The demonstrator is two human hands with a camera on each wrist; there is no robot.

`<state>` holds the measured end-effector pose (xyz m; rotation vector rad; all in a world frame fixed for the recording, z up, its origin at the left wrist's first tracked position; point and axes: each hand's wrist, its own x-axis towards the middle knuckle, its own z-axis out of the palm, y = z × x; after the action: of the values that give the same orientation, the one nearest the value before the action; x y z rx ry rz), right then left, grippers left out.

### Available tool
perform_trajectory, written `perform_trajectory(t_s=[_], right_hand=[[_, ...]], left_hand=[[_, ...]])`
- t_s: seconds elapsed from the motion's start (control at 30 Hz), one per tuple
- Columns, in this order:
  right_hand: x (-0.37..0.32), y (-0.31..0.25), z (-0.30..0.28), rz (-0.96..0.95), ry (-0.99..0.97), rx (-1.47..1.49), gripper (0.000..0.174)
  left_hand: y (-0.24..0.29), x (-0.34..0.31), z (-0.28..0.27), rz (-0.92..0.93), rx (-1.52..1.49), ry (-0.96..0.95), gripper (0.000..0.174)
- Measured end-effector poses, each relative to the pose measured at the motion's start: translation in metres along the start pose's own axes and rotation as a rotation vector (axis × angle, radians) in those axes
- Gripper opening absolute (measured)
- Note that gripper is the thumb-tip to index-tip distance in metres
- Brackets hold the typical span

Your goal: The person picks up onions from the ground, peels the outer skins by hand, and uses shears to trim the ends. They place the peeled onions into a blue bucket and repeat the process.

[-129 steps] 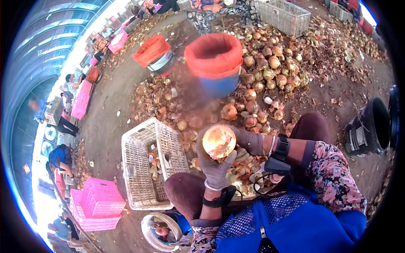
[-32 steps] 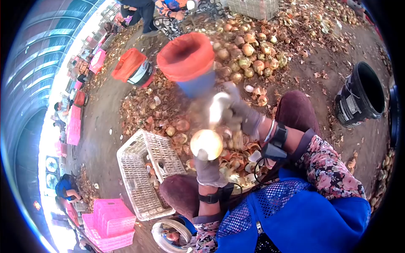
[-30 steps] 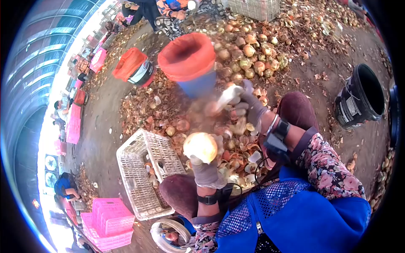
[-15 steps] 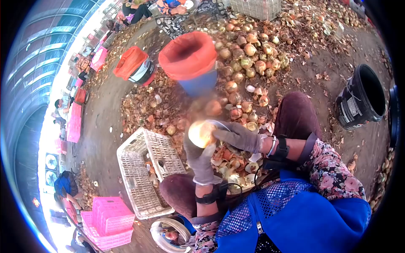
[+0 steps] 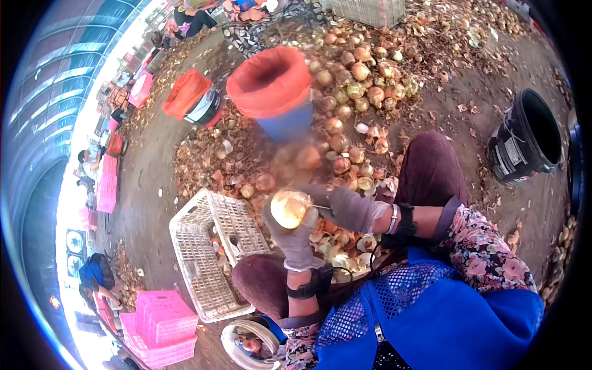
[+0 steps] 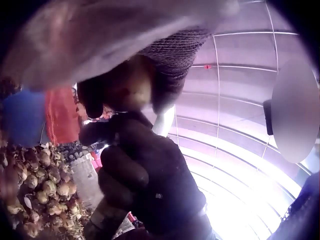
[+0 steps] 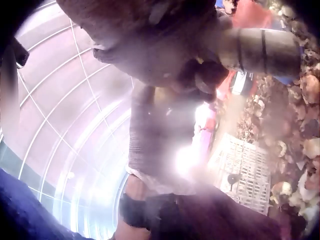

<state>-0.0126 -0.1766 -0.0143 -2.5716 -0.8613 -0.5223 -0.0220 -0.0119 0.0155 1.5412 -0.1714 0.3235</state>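
A pale, partly brown onion (image 5: pixel 290 208) sits in the gloved left hand (image 5: pixel 293 242), whose fingers curl round it. Beside it, the gloved right hand (image 5: pixel 357 211) grips a tool whose thin blade (image 5: pixel 319 207) reaches to the onion's side. The right wrist view shows the tool's thick banded handle (image 7: pixel 260 50) sticking out of the right hand (image 7: pixel 150 40), above the left hand (image 7: pixel 162 135). In the left wrist view the onion (image 6: pixel 132 90) is in shadow between the left hand's fingers (image 6: pixel 167 60), with the right hand (image 6: pixel 155 175) close against it.
Onion skins (image 5: pixel 345 246) lie below the hands. Ahead stand a blue bucket with a red bag (image 5: pixel 287 120) and an onion pile (image 5: pixel 364 80). A white crate (image 5: pixel 197 265) and pink crates (image 5: pixel 160 333) are at left, a black bucket (image 5: pixel 515 151) at right.
The right hand, apart from the onion a second ago with something pale and blurred at its fingers, is back beside it. Since half a second ago both hands have moved slightly down in view.
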Motion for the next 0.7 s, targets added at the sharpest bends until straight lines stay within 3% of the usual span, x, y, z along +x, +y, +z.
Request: perform_trajectory(t_s=[0.07, 0.1, 0.2, 0.3, 0.37, 0.4, 0.43, 0.53, 0.6, 0.67, 0.7], right_hand=[[-0.007, 0.002, 0.018, -0.088, 0.041, -0.225, 0.074], [-0.010, 0.004, 0.035, -0.073, 0.084, -0.192, 0.076], [0.001, 0.009, 0.055, 0.007, 0.078, 0.206, 0.079], [0.026, 0.003, 0.025, 0.172, -0.309, 0.397, 0.067], [0.027, 0.003, 0.022, 0.164, -0.269, 0.463, 0.066], [0.025, 0.009, 0.038, 0.089, -0.048, 0.520, 0.071], [0.027, 0.011, 0.042, 0.013, 0.176, 0.570, 0.077], [0.034, 0.028, 0.051, 0.018, 0.087, 0.616, 0.068], [0.038, 0.033, 0.058, 0.091, 0.014, 0.645, 0.059], [0.038, 0.022, 0.011, 0.224, -0.177, 0.490, 0.048], [0.038, 0.027, 0.020, 0.079, -0.277, 0.306, 0.044]], left_hand=[[0.001, 0.001, 0.003, 0.092, 0.137, 0.014, 0.079], [0.002, 0.001, 0.004, 0.135, 0.207, 0.020, 0.080], [0.005, 0.000, 0.006, 0.229, 0.246, 0.014, 0.082], [0.002, 0.000, 0.005, 0.233, 0.275, 0.007, 0.080], [0.007, -0.004, 0.007, 0.077, 0.082, -0.004, 0.080], [0.009, -0.007, 0.008, -0.001, -0.014, -0.007, 0.081], [0.010, -0.009, 0.007, -0.150, -0.039, 0.006, 0.063], [0.015, -0.012, 0.011, -0.408, -0.461, -0.153, 0.067], [0.012, -0.011, -0.003, -0.539, -0.499, -0.237, 0.072], [0.021, -0.004, -0.002, -0.545, -0.553, -0.319, 0.077], [0.032, -0.003, 0.004, -0.525, -0.465, -0.264, 0.084]])
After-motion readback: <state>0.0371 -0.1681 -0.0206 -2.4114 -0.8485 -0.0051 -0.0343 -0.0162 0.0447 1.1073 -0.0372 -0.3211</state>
